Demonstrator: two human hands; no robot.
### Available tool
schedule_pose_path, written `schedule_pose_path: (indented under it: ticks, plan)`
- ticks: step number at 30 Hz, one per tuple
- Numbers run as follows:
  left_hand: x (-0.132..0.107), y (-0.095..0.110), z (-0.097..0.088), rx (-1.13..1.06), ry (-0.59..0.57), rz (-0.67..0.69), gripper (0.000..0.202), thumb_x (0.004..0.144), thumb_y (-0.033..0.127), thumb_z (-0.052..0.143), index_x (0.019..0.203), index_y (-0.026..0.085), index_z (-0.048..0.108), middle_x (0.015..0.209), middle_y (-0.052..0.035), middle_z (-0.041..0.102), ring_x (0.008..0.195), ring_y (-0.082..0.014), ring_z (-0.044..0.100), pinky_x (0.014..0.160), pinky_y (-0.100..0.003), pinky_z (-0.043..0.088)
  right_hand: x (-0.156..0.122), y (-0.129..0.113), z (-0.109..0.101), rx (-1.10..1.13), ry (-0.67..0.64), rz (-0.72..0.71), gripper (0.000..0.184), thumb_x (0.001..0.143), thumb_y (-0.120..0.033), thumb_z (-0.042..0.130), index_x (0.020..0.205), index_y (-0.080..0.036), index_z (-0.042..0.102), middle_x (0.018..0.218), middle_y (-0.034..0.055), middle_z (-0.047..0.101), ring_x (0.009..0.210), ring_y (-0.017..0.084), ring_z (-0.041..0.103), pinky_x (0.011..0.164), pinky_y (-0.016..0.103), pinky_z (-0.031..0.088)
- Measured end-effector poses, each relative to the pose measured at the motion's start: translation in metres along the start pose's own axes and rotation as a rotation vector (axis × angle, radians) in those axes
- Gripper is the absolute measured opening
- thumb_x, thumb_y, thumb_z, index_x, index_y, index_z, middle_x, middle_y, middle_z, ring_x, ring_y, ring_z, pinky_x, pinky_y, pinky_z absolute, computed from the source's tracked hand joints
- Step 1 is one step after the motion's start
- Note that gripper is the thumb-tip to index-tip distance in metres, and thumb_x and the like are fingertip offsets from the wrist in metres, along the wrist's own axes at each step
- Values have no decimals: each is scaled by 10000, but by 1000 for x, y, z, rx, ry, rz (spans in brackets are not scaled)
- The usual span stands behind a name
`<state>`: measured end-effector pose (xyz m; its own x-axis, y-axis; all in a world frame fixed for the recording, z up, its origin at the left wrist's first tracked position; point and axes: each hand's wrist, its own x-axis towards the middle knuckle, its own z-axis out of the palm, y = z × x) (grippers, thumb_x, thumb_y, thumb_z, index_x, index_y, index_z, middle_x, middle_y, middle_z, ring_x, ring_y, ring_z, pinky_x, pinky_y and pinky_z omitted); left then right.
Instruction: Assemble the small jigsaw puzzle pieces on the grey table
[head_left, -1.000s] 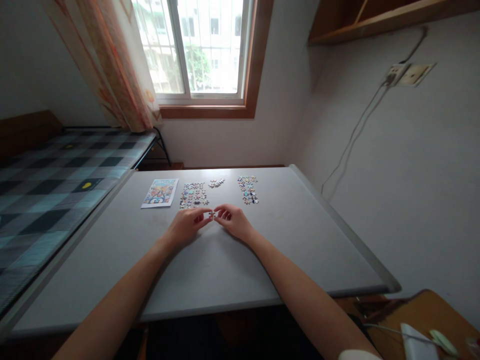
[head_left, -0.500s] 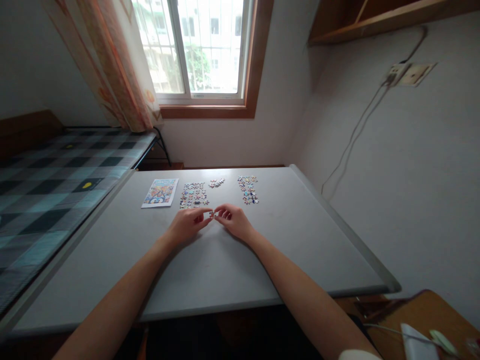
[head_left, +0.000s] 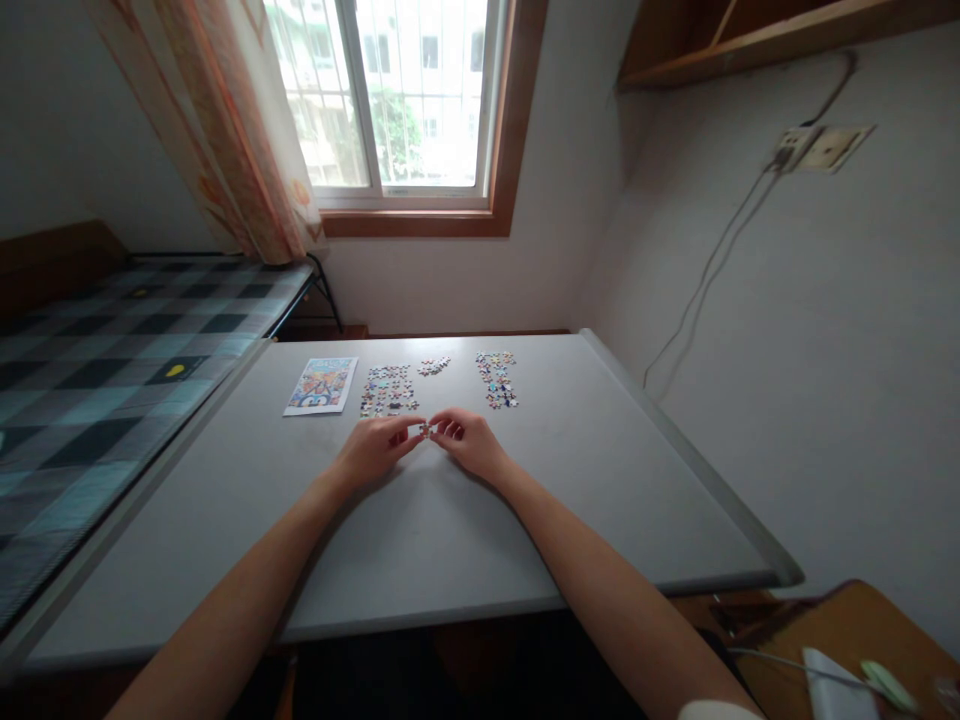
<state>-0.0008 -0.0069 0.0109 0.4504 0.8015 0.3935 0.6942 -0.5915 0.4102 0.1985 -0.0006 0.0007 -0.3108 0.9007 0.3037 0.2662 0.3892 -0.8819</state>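
Between my two hands is a small jigsaw puzzle piece [head_left: 426, 430], pinched from both sides; whether it is one piece or two joined is too small to tell. My left hand [head_left: 379, 447] grips its left edge with thumb and forefinger. On the opposite edge, my right hand [head_left: 470, 440] pinches it the same way. Just beyond my left hand, rows of loose puzzle pieces [head_left: 388, 385] lie spread out. A smaller cluster of pieces [head_left: 433, 367] sits behind them, and another block of pieces [head_left: 496, 380] lies beyond my right hand.
A colourful picture sheet [head_left: 321, 386] lies left of the pieces on the grey table [head_left: 450, 540]. Left of the table stands a bed with a checked cover [head_left: 150, 340]. A cable [head_left: 701, 280] hangs down the right wall. At lower right is a wooden stool [head_left: 862, 630].
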Motion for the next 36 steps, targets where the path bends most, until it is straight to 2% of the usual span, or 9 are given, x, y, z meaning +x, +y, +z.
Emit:
schedule_pose_path:
  ticks: [8, 14, 21, 32, 36]
  plan:
    - [0, 0, -2, 47, 43, -29, 287, 838, 434, 572, 984, 212, 683, 643, 16, 622, 537, -92, 521, 553, -204, 377, 0, 2, 0, 3, 7, 6, 216, 747, -249, 652, 949, -173, 655, 711, -12, 613, 584, 83, 509, 593, 212, 437]
    - [2, 2, -4, 93, 77, -72, 272, 801, 459, 611, 883, 208, 677, 618, 26, 612, 528, -98, 524, 545, -214, 367, 0, 1, 0, -42, 15, -1, 113, 754, -274, 661, 757, -161, 659, 691, 4, 629, 598, 97, 514, 599, 228, 441]
    - [1, 1, -2, 78, 74, -46, 288, 802, 477, 605, 837, 196, 655, 613, 25, 600, 527, -96, 507, 541, -212, 362, 0, -2, 0, -74, 1, -42, 100, 771, -254, 657, 751, -159, 678, 720, 18, 642, 617, 102, 534, 611, 232, 445]
    - [0, 0, -1, 48, 41, -49, 282, 802, 468, 612, 915, 215, 667, 644, 29, 606, 546, -95, 516, 556, -210, 372, 0, -2, 0, -98, 25, -70, 86, 785, -227, 638, 748, -159, 673, 728, 17, 629, 621, 101, 537, 614, 230, 444]
    - [0, -1, -1, 15, 22, -28, 214, 824, 348, 588, 973, 218, 669, 668, 23, 623, 554, -92, 523, 569, -204, 389, 1, 0, -1, -98, 75, -58, 84, 792, -221, 628, 753, -159, 669, 746, 18, 635, 618, 97, 540, 612, 228, 444]
